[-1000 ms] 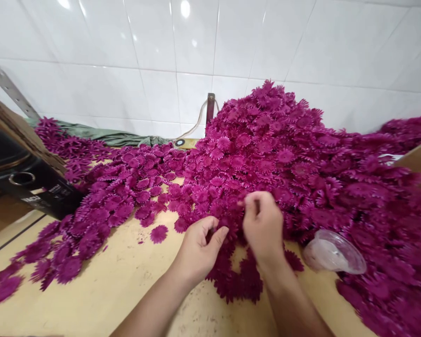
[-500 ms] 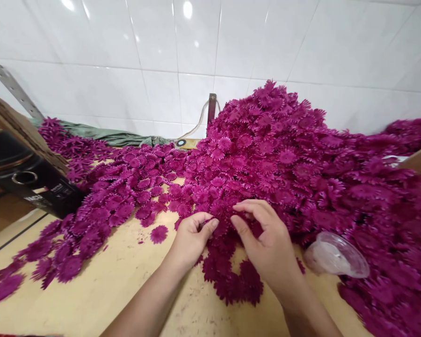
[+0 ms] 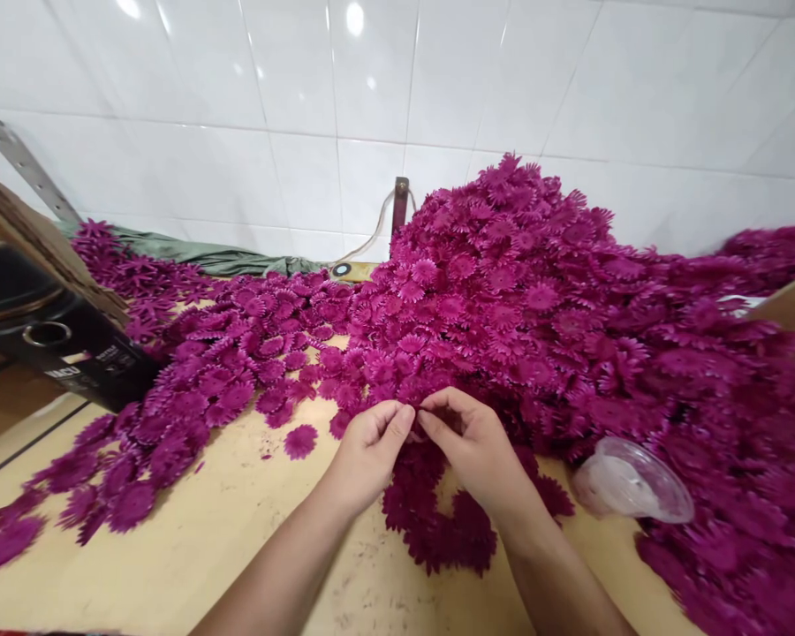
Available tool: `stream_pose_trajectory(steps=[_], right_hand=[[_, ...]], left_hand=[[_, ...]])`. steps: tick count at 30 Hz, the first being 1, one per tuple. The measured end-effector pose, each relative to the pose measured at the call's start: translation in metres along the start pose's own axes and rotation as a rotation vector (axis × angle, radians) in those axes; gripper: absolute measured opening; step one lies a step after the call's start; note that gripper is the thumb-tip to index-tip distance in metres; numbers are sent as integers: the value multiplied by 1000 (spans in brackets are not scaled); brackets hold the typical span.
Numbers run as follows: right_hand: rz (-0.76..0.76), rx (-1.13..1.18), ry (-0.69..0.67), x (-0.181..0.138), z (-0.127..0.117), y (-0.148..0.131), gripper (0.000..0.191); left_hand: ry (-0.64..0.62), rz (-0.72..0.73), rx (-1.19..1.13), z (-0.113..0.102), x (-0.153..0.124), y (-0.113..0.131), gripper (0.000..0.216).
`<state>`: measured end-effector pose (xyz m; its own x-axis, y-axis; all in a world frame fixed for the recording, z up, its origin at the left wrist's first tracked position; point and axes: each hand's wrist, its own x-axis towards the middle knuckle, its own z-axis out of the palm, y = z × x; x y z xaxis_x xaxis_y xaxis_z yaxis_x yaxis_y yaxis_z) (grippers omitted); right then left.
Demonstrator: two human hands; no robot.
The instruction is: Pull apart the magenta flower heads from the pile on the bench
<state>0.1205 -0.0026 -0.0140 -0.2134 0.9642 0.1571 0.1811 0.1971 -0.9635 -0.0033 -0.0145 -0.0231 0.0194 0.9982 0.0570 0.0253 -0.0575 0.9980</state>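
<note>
Between the two forearms, as the head view is showing, a curved row of purple flowers (image 3: 437,534) is lying on the tabletop (image 3: 258,574), just below the fingertips. Its long axis is running from under the hands toward the person, then bending to the right in a hook. Its upper end is lying close to the left hand (image 3: 371,446); its hooked end is lying nearer the right forearm (image 3: 530,543). The left hand and the right hand (image 3: 473,450) are meeting at the fingertips, each pinching thumb to forefinger; from where I am standing, I cannot tell what is in either pinch. Beyond the fingertips, the large heap of flowers (image 3: 523,291) is rising toward the tiled wall (image 3: 291,79), extending to the person's right. A clear plastic cup (image 3: 636,481) is lying tilted beside that heap, to the right of the right forearm.
</note>
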Motion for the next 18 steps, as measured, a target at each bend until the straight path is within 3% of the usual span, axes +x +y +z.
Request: stream_pose_trajectory(steps=[5, 9, 10, 12, 14, 18], right_hand=[[-23, -34, 176, 7, -4, 5, 12], [-110, -167, 735, 20, -52, 16, 14], [-100, -223, 817, 22, -65, 19, 14], [-140, -450, 777, 23, -85, 23, 15], [-233, -659, 650, 18, -89, 24, 20], [-386, -814, 481, 1, -58, 11, 20]], left_hand=[[35, 31, 27, 0, -4, -1, 31], [120, -58, -22, -11, -11, -2, 30], [130, -76, -36, -14, -12, -2, 29], [128, -90, -64, -18, -13, 0, 24], [106, -109, -90, -18, -12, 2, 22], [70, -163, -104, -10, -8, 2, 21]])
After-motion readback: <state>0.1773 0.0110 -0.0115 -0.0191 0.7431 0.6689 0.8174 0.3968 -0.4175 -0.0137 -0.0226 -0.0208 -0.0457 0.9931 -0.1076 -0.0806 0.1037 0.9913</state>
